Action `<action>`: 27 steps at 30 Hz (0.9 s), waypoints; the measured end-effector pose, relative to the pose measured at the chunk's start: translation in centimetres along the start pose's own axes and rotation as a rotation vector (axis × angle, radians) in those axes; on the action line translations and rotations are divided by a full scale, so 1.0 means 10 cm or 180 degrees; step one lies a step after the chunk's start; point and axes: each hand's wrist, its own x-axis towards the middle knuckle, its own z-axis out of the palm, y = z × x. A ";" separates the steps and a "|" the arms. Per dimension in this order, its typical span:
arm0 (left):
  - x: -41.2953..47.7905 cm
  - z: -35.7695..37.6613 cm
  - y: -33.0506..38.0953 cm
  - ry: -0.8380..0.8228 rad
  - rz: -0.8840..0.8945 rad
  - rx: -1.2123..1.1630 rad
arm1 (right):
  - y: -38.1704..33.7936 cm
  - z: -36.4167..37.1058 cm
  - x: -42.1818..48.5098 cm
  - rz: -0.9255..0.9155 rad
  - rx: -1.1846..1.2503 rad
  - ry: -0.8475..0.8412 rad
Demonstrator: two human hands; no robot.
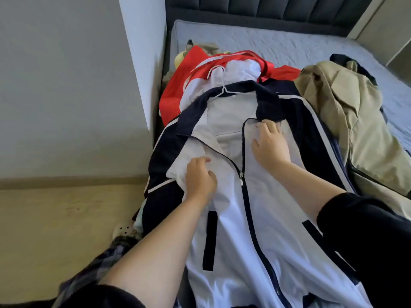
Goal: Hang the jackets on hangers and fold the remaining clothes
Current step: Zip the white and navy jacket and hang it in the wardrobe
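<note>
While bent over the bed [289,45] that fills the upper right of the frame, working on the navy and white jacket [233,218], spread face up from the centre down to the bottom edge, zipped low and parted above. Right of it, a crumpled tan jacket [355,121]. Above it, toward upper centre, a red and white jacket [178,85], partly underneath.

Left hand [200,176] at centre, fingers [210,174] curled into a bunched fold of one front panel. Right hand [269,145] just right of the zip, fingers [270,127] spread and pressing flat on the other panel below the collar, gripping nothing. Thin white hanger [224,88] already inside the shoulders, hook poking out past the collar. Zip pull [241,177] between the two hands.

Could go wrong by tugging the bunched panel too hard and sliding a shoulder off the thin hanger, or skewing the zip line. Could also go wrong by lifting at the hook and snagging the red and white jacket lying under it.

Count: three jackets, one hanger in sight, two hands, one zip pull.
</note>
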 end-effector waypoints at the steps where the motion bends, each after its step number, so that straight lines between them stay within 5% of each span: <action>1: -0.03 0.03 -0.05 -0.0088 0.0118 0.0153 | -0.05 0.01 -0.11 -0.0022 0.0097 0.0105; 7: -0.04 0.04 -0.05 -0.0827 0.0724 0.0852 | -0.14 0.20 -0.56 0.0942 -0.0282 -0.1830; 15: -0.32 0.11 -0.14 -0.0745 0.1288 0.1216 | -0.05 0.10 -0.55 0.1153 0.0736 -0.2033; 20: -0.40 0.25 -0.11 -0.0939 0.1049 0.1749 | -0.08 -0.04 -0.51 0.2513 0.2179 -0.2547; 27: -0.38 0.43 0.03 -0.0724 0.0504 0.1471 | -0.12 -0.11 -0.37 0.2805 0.2802 -0.2706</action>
